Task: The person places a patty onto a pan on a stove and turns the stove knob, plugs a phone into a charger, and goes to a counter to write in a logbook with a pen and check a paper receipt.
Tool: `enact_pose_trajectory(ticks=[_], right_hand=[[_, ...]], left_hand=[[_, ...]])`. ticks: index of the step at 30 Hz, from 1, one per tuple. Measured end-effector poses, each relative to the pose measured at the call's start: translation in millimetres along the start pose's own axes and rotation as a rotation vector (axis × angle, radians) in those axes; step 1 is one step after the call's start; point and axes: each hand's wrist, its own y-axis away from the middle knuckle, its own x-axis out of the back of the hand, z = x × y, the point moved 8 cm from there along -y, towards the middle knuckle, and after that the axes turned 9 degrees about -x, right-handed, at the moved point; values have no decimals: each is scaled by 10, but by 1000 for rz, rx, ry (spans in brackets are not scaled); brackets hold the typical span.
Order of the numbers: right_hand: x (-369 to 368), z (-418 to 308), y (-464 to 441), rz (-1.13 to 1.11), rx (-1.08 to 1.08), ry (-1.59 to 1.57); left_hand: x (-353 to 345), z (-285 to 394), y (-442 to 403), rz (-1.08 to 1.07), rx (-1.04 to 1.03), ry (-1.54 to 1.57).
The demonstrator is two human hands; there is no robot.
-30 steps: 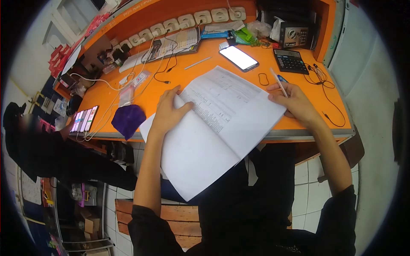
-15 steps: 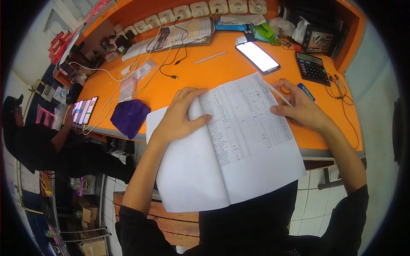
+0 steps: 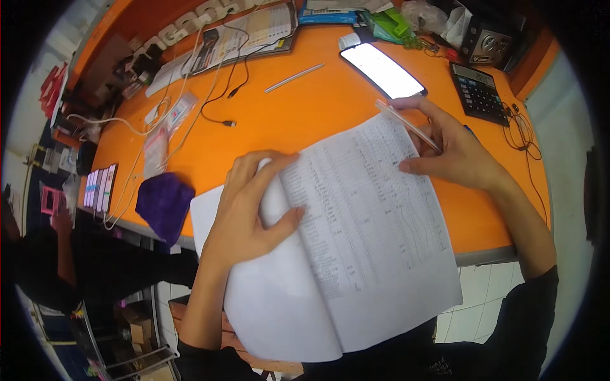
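Observation:
A stack of printed sheets (image 3: 368, 216) lies open over the desk's front edge, with a table of rows on the right page and a blank folded-back page on the left. My left hand (image 3: 254, 209) grips the folded pages near the fold, thumb on the printed side. In my right hand (image 3: 451, 146) is a white pen (image 3: 410, 126), held between the fingers above the page's upper right corner. A phone with a bright white screen (image 3: 383, 70) lies just beyond that hand.
On the orange desk (image 3: 254, 127) are a calculator (image 3: 478, 94), a small safe (image 3: 489, 44), a purple cloth (image 3: 164, 204), a silver stylus (image 3: 295, 78), cables and a booklet (image 3: 254, 38). A person in black (image 3: 114, 260) is at the left, near several phones (image 3: 100, 188).
The sheets show a fuller printed table than at first and have come lower and closer. My left hand has moved down with them. The view has shifted, and the blue marker is now mostly hidden.

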Motion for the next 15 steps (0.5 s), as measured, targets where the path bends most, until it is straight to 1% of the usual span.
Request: enact_pose_trajectory(ticks=[3,5,8,10,13,15], right_hand=[[-18,8,-27,-38,-14,-37],[-39,-17,-38,-59,-36,-57],[-61,-27,-60,-82,-92,7],[-54,-67,-88,-56,-59,69],[-52,-20,-126,-52,-26,72],[-36,-5,-128,-66,-50,76]], left_hand=[[-26,25,-31,-42,-21,-22],[-12,46,-43,-1,-34,-14],[-29,69,-36,-37,-87,-61],[-39,50,-20,-40,-93,-53],[-45,48,-32,-54,-88,-52],[-62,46,-29,-65,-78,-55]])
